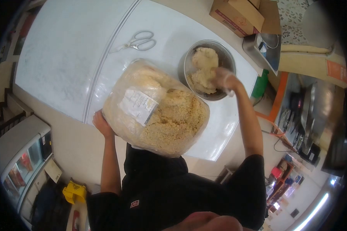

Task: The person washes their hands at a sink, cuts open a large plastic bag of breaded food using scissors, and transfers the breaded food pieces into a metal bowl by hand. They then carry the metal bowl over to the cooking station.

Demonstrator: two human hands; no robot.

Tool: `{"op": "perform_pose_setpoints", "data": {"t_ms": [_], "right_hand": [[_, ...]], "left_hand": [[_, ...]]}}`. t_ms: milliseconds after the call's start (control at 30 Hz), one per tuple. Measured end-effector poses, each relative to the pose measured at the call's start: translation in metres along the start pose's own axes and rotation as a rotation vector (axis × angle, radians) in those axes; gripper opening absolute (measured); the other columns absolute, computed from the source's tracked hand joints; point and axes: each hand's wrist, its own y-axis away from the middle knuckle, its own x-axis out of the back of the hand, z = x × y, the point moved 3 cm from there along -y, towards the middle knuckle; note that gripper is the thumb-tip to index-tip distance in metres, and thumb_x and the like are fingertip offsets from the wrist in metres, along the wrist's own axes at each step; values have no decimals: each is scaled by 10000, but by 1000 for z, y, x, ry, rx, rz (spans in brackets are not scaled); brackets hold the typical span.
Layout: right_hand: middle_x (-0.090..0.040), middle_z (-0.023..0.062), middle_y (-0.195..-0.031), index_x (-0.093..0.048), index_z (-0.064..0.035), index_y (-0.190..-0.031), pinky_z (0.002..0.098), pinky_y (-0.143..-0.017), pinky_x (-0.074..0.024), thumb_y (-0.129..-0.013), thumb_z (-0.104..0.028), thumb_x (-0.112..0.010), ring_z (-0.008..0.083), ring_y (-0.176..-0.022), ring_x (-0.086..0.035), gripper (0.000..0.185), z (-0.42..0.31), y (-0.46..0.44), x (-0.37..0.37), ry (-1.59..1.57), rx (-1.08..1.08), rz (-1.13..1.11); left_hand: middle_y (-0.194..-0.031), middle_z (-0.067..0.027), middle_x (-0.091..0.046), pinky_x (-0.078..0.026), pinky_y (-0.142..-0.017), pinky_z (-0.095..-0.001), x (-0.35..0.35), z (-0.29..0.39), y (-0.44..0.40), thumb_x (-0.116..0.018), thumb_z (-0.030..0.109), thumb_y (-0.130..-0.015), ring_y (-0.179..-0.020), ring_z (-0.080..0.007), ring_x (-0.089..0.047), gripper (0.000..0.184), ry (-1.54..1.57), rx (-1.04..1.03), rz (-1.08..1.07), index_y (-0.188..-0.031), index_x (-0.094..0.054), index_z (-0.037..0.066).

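A large clear plastic bag (173,119) full of yellowish crumbly grains lies at the table's near edge, a white printed label (138,106) on its upper left. Against the bag's left side, my left hand (102,124) grips it, its fingertips partly hidden. To the right stands a round metal bowl (232,57) holding pale yellow clumps (205,59) of similar food. My right hand (224,80) is over the bowl's right side, touching or just above the clumps. It is smeared by motion, with something whitish and translucent around the wrist; its fingers cannot be made out.
Grey-handled scissors (140,41) lie on the white table (65,50), beyond the bag. An open cardboard box (239,17) and a metal container (260,50) are at the far right. A glass-fronted fridge (25,161) and a yellow bucket (74,191) stand lower left.
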Motion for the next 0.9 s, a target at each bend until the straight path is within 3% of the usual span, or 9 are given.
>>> {"op": "perform_pose_setpoints", "data": {"t_ms": [33, 167, 367, 467, 533, 633, 700, 833, 900], "right_hand": [[-631, 220, -1289, -555, 2, -1382, 413, -1005, -485, -781, -442, -802, 351, -1191, -607, 787, 0, -4, -10, 127, 62, 19], [-674, 224, -1170, -567, 1, -1365, 387, -932, -503, -726, -405, -847, 317, -1107, -647, 808, -19, -4, -17, 187, 57, -114], [-687, 199, -1068, -626, 30, -1259, 358, -865, -507, -756, -357, -836, 299, -979, -662, 669, 10, -5, -21, -206, 78, -106], [-691, 177, -1057, -643, 33, -1226, 358, -864, -515, -765, -353, -831, 284, -958, -664, 630, 12, -7, -15, 82, 127, -146], [-691, 182, -1157, -597, 16, -1320, 360, -938, -506, -746, -385, -842, 304, -1057, -657, 742, 16, -10, -6, 136, 205, -111], [-676, 180, -1248, -578, 18, -1357, 351, -997, -499, -767, -367, -842, 297, -1133, -644, 752, 14, -1, 14, -51, 47, -68], [-688, 153, -1228, -580, 30, -1344, 341, -1000, -508, -798, -296, -846, 228, -1142, -645, 690, -9, 27, 41, -261, -96, 28], [-694, 115, -1160, -613, -31, -1316, 329, -954, -512, -832, -335, -814, 201, -1053, -640, 605, -18, 41, 54, -808, 40, -45], [-694, 104, -1170, -620, -47, -1318, 340, -940, -517, -847, -352, -800, 194, -1059, -640, 589, -34, 43, 56, -489, -100, -160]], "left_hand": [[-998, -111, -617, -365, -871, -460, 0, -1, -1, -687, 307, -842, -977, -344, -553, 378, -5, 3, 5, -1117, -590, 67], [-1005, -112, -623, -371, -856, -461, -1, -4, -1, -685, 313, -843, -970, -346, -557, 383, 7, -30, 17, -1123, -593, 68], [-982, -126, -628, -369, -854, -466, 4, 5, -4, -653, 358, -860, -952, -365, -563, 367, 32, -16, 26, -1084, -608, 71], [-976, -125, -629, -369, -850, -463, 0, 0, -2, -648, 360, -861, -949, -363, -562, 367, 30, -30, 42, -1078, -610, 67], [-971, -125, -629, -368, -847, -461, -1, -1, -1, -644, 362, -860, -946, -361, -561, 367, 14, -25, 61, -1073, -611, 65], [-1001, -109, -612, -363, -859, -457, -1, -4, -1, -691, 322, -836, -982, -342, -557, 405, 9, -30, -2, -1129, -584, 63], [-1001, -110, -611, -362, -861, -457, 1, -3, -1, -693, 320, -834, -988, -344, -556, 408, 3, -16, -17, -1129, -582, 61], [-953, -123, -628, -368, -825, -459, 4, 7, -4, -641, 367, -861, -925, -359, -564, 358, 28, -43, 47, -1058, -611, 70], [-986, -115, -617, -363, -850, -456, -1, -2, -2, -674, 334, -844, -965, -347, -558, 384, 17, -29, 16, -1106, -591, 65]]}}
